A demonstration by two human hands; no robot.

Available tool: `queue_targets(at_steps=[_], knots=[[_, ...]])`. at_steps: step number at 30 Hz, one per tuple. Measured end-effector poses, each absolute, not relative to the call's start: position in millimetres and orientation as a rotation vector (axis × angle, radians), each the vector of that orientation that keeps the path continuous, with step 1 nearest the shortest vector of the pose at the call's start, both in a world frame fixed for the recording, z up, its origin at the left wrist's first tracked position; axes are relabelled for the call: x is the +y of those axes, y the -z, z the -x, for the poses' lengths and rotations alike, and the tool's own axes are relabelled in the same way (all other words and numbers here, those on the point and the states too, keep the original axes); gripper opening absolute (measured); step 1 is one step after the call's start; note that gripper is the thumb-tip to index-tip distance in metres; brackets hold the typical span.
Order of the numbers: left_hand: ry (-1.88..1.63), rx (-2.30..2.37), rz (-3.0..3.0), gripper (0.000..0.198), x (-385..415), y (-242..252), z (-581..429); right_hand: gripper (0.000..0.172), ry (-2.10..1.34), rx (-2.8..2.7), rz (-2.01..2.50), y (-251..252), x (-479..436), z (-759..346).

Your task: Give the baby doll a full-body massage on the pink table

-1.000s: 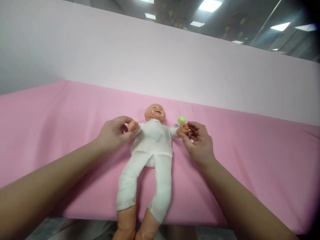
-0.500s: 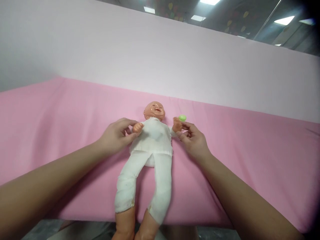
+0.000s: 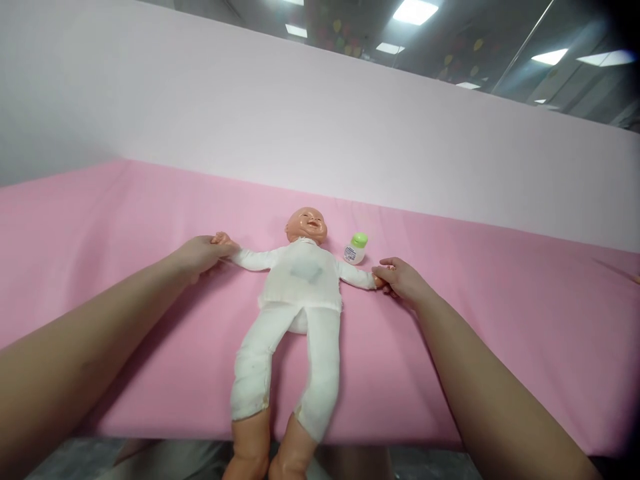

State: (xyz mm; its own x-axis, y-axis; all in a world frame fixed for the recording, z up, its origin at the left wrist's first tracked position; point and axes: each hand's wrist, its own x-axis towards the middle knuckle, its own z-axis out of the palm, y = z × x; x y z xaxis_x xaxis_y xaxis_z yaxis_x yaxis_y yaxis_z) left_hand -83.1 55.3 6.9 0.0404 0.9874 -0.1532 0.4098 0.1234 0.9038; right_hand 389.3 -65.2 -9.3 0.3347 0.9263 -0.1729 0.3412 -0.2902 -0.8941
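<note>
A baby doll (image 3: pixel 303 277) with a white cloth body lies face up, its lower legs over the near edge. Both its arms are stretched out sideways. My left hand (image 3: pixel 203 257) is closed round the doll's hand (image 3: pixel 225 244) on the left side. On the right side, my right hand (image 3: pixel 400 279) grips the doll's other hand (image 3: pixel 381 281) between thumb and fingers. A small clear bottle (image 3: pixel 355 249) with a green cap lies beside the doll's head, a little above its right-side arm.
A pink cover (image 3: pixel 165 220) lies under the doll. Behind it rises a pale wall or panel (image 3: pixel 300 113), with dark glass (image 3: pixel 440 40) reflecting ceiling lights above. At the far right edge, a small skin-toned thing shows, too small to tell.
Both doll arms have moved outward from the chest, the left one further. My hands have spread apart with them. The bottle, mostly hidden before, now shows whole.
</note>
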Motion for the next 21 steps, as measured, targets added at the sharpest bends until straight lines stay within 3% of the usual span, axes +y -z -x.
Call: queue_targets(at_steps=[10, 15, 21], knots=[[-1.140, 1.395, -1.809, 0.037, -5, -36, 40, 0.066, -0.500, -1.229, 1.345, -8, -79, -343], [-0.890, 1.090, -2.406, 0.032, -32, -36, 20, 0.030, -0.214, -1.806, 1.308, -15, -105, -294], [-0.739, 0.933, -2.754, 0.033, -33, -29, 19, 0.035, -0.052, -2.199, 1.076, -13, -108, -279]])
